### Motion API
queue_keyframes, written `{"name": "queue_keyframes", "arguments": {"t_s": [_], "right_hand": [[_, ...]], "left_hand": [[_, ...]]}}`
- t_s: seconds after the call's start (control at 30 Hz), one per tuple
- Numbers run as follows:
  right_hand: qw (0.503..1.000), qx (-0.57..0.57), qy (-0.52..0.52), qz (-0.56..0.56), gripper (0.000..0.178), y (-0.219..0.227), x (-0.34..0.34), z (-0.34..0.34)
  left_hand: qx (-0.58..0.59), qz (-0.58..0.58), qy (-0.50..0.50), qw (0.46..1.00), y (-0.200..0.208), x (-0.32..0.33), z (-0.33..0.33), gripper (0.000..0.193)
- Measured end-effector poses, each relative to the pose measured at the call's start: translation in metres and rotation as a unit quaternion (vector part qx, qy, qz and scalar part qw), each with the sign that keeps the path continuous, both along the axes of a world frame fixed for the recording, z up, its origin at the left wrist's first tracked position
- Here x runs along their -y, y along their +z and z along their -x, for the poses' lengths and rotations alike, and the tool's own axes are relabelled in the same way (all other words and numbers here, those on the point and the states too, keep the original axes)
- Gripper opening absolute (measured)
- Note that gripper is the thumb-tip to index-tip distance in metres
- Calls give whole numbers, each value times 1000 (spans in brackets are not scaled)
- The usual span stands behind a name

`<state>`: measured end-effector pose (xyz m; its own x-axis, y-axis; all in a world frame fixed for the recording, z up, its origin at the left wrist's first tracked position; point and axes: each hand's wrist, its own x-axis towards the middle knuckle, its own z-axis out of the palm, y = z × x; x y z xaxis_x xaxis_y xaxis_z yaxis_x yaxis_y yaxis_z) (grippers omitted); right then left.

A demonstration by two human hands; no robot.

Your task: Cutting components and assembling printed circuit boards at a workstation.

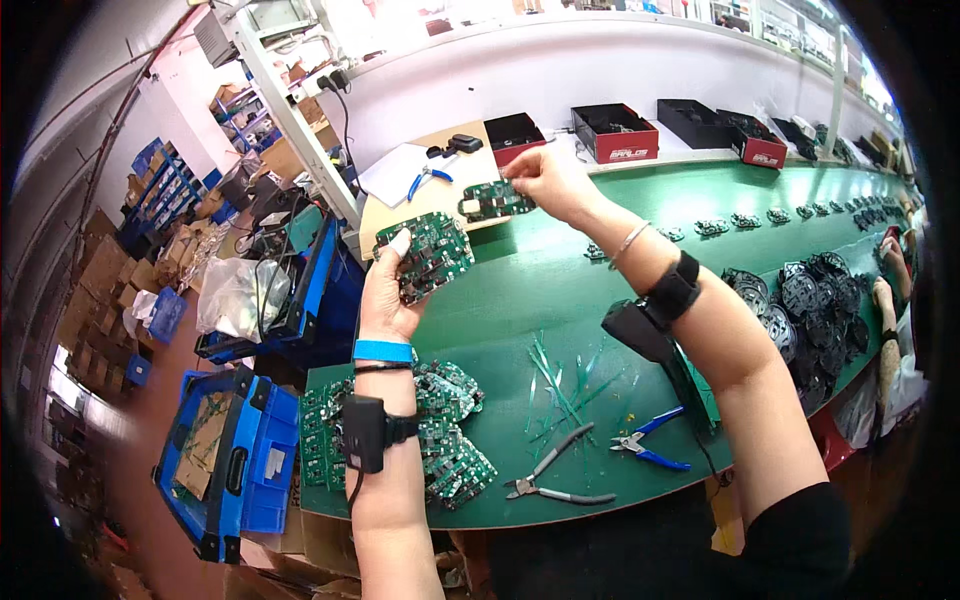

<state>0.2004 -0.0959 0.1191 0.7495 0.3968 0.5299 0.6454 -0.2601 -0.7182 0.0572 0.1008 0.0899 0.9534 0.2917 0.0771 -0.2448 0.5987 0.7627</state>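
Note:
My left hand (388, 308) grips a green circuit board panel (432, 255), with the thumb across its upper left edge. Just to its right, my right hand (562, 184) pinches the right end of a smaller green circuit board (490, 202) that carries a pale component on its left end. The two boards are held up apart, over the workbench's far left part. Below my left forearm, many similar circuit boards (455, 462) lie piled. Grey-handled cutters (548, 478) and blue-handled cutters (652, 443) rest near the bench's front edge.
Thin green strips (562, 385) lie scattered on the green bench (520, 300). Black round parts (815, 315) are heaped at right, near a co-worker's arm (888, 345). Small boards line the bench behind. Blue pliers (428, 182) lie on a board at the back; red-black boxes (613, 135) stand along the shelf.

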Motion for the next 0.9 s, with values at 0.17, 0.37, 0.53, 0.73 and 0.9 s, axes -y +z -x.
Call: {"name": "queue_keyframes", "arguments": {"t_s": [0.17, 0.37, 0.53, 0.73, 0.9], "right_hand": [[983, -117, -73, 124, 13, -99, -19, -42], [960, -131, -141, 202, 13, -183, -12, -91], [988, -65, -15, 141, 23, -152, -34, -74], [962, -242, 129, 3, 32, -136, -83, -36], [926, -321, 170, -102, 30, -151, -100, -28]], "left_hand": [[-218, -86, 86, 968, -72, -49, -46, 19], [-245, -122, 48, 961, -95, -47, -79, 17], [-223, -138, -10, 965, -84, -43, -100, 17], [-225, -156, 34, 961, -91, -52, -105, 27], [-291, -194, 55, 935, -91, -71, -99, 36]]}}
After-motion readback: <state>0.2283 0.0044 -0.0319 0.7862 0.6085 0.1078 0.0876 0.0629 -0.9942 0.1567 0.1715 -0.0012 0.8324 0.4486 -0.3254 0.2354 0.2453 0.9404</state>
